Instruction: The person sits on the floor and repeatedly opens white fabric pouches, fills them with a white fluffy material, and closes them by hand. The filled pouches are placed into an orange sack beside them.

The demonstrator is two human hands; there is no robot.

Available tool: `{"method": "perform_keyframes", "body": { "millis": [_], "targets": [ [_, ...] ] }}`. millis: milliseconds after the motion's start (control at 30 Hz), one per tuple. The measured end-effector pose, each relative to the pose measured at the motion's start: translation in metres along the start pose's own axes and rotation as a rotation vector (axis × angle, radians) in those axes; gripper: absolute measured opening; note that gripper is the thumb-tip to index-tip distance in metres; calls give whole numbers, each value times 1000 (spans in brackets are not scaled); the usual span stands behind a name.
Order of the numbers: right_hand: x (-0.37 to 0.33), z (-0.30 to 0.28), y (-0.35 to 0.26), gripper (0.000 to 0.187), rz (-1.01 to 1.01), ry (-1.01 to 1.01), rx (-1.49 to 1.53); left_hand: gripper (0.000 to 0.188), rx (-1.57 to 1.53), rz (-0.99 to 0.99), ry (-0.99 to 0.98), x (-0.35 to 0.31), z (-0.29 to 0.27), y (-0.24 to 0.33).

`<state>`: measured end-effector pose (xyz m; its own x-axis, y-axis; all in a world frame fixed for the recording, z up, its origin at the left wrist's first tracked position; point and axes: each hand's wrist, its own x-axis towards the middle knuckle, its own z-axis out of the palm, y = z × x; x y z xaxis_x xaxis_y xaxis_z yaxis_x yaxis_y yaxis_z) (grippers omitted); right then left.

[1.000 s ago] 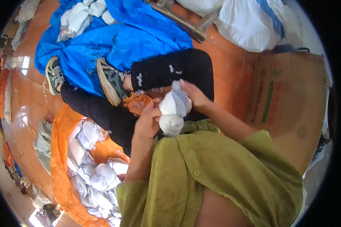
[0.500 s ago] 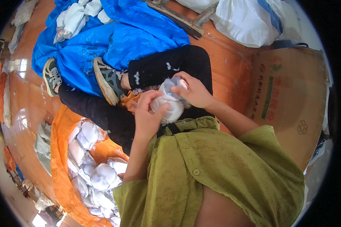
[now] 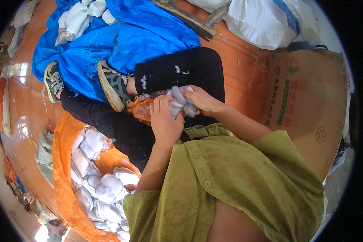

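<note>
Over my lap, between my two hands, is a white, rounded, cup-shaped pad [image 3: 176, 109] with tufts of grey fluff [image 3: 179, 96] along it. My left hand [image 3: 165, 120] is closed around its near-left side, thumb and fingers bent over it. My right hand [image 3: 202, 99] pinches the fluffy upper right part, and the fingertips are partly hidden. By my left side an orange sack [image 3: 64, 161] lies open, with many similar white pads [image 3: 109, 188] piled loosely in it. A scrap of orange cloth or plastic [image 3: 140, 109] rests between my legs.
A blue sheet or sack [image 3: 84, 52] with white bundles [image 3: 77, 18] on it spreads past my shoes. A wooden stool or frame [image 3: 191, 20] and a white sack [image 3: 258, 24] are at the far right. A large cardboard box [image 3: 306, 109] stands to my right.
My left hand has turned and shifted slightly right, now covering more of the pad. The round white face has turned away, and more grey fluff shows between the hands.
</note>
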<state>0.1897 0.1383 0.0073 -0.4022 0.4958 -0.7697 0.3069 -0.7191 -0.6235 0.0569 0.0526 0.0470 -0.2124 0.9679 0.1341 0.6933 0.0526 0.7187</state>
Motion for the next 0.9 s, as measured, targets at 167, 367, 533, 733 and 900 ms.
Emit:
{"method": "perform_keyframes", "body": {
  "millis": [167,367,533,733,900],
  "targets": [
    [-2,2,9,33,86,-137,156,26,-20,-44,-84,-4,0,-12],
    [12,5,24,31,288,-305,623,19,-25,170,125,-8,14,-20],
    [0,19,13,27,356,-197,781,20,3,238,194,-9,22,-33],
    [1,18,26,28,494,-273,860,23,0,260,130,-3,10,-24],
    [-4,26,27,30,398,-246,831,20,27,268,41,-8,11,-33]
  ]
}}
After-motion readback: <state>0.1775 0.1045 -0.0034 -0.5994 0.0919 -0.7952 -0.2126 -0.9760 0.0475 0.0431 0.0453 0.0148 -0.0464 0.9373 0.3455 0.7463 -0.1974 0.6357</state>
